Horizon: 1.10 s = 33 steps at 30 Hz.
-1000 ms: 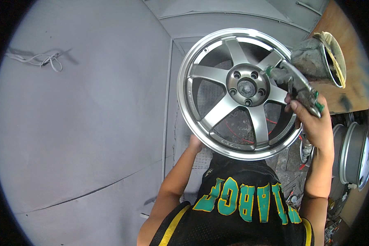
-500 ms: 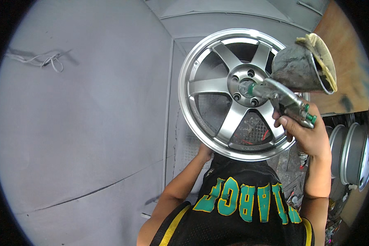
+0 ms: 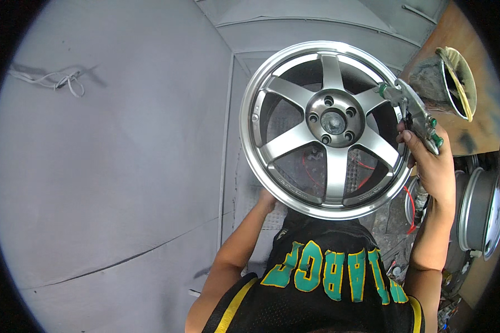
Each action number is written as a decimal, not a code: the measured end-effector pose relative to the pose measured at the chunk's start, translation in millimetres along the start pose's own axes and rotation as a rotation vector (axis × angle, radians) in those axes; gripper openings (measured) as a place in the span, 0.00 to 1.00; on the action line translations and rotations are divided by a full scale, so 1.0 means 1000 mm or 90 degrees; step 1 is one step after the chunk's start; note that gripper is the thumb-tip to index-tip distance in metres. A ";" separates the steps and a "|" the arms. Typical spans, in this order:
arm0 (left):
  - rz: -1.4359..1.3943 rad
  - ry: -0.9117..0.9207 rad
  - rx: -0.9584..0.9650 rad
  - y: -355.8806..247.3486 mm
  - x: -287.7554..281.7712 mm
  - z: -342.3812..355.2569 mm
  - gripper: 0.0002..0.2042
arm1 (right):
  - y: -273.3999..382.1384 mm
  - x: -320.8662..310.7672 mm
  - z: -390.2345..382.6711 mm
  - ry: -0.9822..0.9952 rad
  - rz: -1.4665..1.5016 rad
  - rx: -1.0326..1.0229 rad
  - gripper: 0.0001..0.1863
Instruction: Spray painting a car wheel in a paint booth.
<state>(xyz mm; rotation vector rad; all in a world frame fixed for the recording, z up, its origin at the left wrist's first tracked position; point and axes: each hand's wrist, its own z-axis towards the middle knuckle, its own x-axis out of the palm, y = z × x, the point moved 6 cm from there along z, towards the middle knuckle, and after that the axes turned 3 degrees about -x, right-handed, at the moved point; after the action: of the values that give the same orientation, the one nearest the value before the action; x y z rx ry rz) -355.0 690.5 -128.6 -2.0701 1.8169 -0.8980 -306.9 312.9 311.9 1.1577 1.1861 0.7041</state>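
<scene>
A silver six-spoke car wheel rim [image 3: 335, 172] faces up in front of me, its hub [image 3: 316, 133] ringed by several bolt holes. My right hand [image 3: 430, 161] is wrapped round a metal spray gun [image 3: 422, 114] with green knobs and a green nozzle ring. The gun is over the rim's right edge, nozzle pointing left across the spokes. On it sits a stained cup [image 3: 430, 80] with a yellowish lining folded over its mouth. My left hand [image 3: 268, 198] is at the rim's lower left edge; its fingers are hidden beneath the rim.
A grey wall [image 3: 122, 155] fills the left, with a looped white cord [image 3: 69, 82] on it. More wheel rims [image 3: 475, 208] stand at the right below a brown board [image 3: 480, 111]. A red hose [image 3: 412, 213] hangs beneath the rim, near clutter on the floor.
The spray gun in my right hand has moved right, from over the hub to the rim's right edge. The rim has turned, so its spokes sit at different angles.
</scene>
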 end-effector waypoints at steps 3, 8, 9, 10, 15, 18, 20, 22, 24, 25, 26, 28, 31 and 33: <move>-0.098 -0.031 0.061 -0.015 -0.020 0.015 0.19 | -0.001 0.007 -0.013 0.036 -0.013 0.057 0.13; -0.164 -0.017 0.070 -0.023 -0.002 0.008 0.18 | 0.022 0.034 -0.035 0.194 0.071 0.055 0.19; -0.152 -0.025 0.058 -0.019 -0.002 0.005 0.18 | 0.031 0.042 -0.035 0.260 0.081 0.062 0.20; -0.141 -0.033 0.044 -0.017 -0.002 0.002 0.19 | 0.023 0.049 -0.034 0.317 0.138 0.049 0.24; -0.142 0.002 0.039 -0.016 0.008 -0.005 0.20 | 0.047 0.067 -0.016 0.280 0.070 0.071 0.16; -0.106 -0.004 0.003 -0.022 0.026 -0.024 0.20 | 0.031 0.056 -0.003 0.092 0.048 0.042 0.16; -0.117 0.014 -0.031 -0.026 0.038 -0.033 0.19 | 0.029 0.047 0.007 0.106 0.016 0.021 0.16; -0.121 0.022 -0.042 -0.024 0.043 -0.039 0.19 | 0.031 0.049 0.010 0.116 0.013 -0.002 0.16; -0.123 0.033 -0.054 -0.027 0.053 -0.050 0.19 | 0.018 0.043 0.008 0.067 0.019 0.018 0.13; -0.109 0.023 -0.081 -0.033 0.059 -0.062 0.19 | 0.020 0.042 0.006 0.068 0.020 0.019 0.13; -0.096 0.013 -0.109 -0.034 0.061 -0.067 0.18 | 0.024 0.047 0.002 0.125 0.037 0.062 0.13; -0.024 0.016 -0.096 -0.029 0.050 -0.062 0.19 | 0.034 0.054 -0.010 0.226 0.066 0.107 0.14; 0.000 -0.017 -0.053 -0.027 0.034 -0.038 0.20 | 0.041 0.049 -0.028 0.325 0.057 0.199 0.17; -0.054 -0.065 -0.017 -0.016 0.010 -0.019 0.21 | 0.043 0.057 -0.035 0.389 0.098 0.159 0.20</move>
<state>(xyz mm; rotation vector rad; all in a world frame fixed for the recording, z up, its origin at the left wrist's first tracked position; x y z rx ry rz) -353.2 688.2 -102.1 -2.1808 1.7103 -0.7766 -318.1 387.8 334.5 1.2930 1.7447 1.0995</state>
